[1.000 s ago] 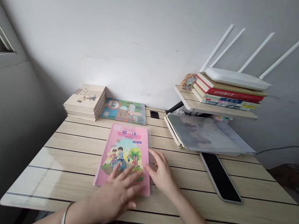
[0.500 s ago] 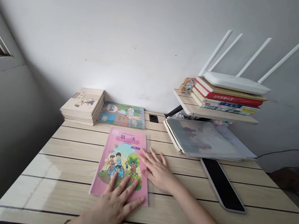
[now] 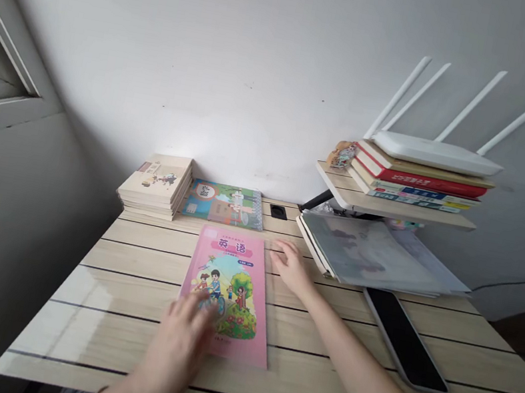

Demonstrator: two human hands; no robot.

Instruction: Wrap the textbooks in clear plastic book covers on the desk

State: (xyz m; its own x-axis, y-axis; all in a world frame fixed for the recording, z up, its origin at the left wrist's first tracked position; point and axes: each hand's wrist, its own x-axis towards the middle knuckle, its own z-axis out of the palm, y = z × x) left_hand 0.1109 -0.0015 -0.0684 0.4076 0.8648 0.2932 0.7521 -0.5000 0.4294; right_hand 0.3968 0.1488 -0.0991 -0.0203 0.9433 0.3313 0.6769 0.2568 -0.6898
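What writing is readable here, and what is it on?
"英语": the pink book's cover; its smaller print is too small to read surely.
"数学": the blue book behind it.
Too small or blurred: the tan book stack's cover, and spines of the books under the router.

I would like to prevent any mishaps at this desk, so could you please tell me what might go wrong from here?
1. The pink book could slide into the blue textbook just behind it if either the left hand or the right hand pushes it away.
2. The right forearm might nudge the phone if it swings outward.
3. The router sits atop stacked books, so a bump might unsettle it.
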